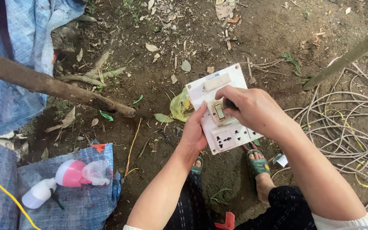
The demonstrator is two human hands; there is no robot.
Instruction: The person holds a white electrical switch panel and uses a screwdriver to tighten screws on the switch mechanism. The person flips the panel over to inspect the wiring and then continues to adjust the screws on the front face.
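Observation:
A white electrical board (224,91) with a switch (219,112) and several sockets (231,137) is held above bare earth. My left hand (194,132) grips the board's left edge from below. My right hand (252,106) rests on top of the board, fingers closed on a small dark tool handle (230,103) pressed by the switch. A cream rectangular part (217,81) sits near the board's far end.
A yellow plastic bag (179,105) lies left of the board. A tangle of pale cable (350,123) covers the right. A thick branch (52,87) crosses the left over blue tarp (18,34). A pink-white bottle (62,179) lies on woven cloth. My sandalled feet (257,164) stand below.

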